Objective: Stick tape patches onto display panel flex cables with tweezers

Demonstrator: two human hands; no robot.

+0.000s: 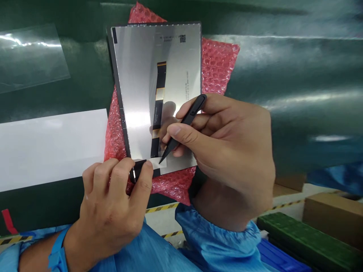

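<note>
A flat display panel (pixel 138 94) lies with its silvery back up on pink bubble wrap (pixel 218 62). Down its middle runs a dark flex cable (pixel 159 111) with gold bands. My right hand (pixel 232 147) pinches black pointed tweezers (pixel 185 121), slanting down to the left. Their tip meets or hovers just over a whitish strip (pixel 159 162) near the panel's lower edge; I cannot tell which. My left hand (pixel 113 207) rests at the lower left corner, its index fingertip on the black strip there and the other fingers bent around the panel's edge.
On the green table (pixel 283 94), a white sheet (pixel 51 147) lies to the left, below a clear plastic film (pixel 31 56). Red tape (pixel 9 222) marks the near left edge. Beyond the table, lower right, are a cardboard box (pixel 334 215), a green case (pixel 309 238) and a blue bin (pixel 279 257).
</note>
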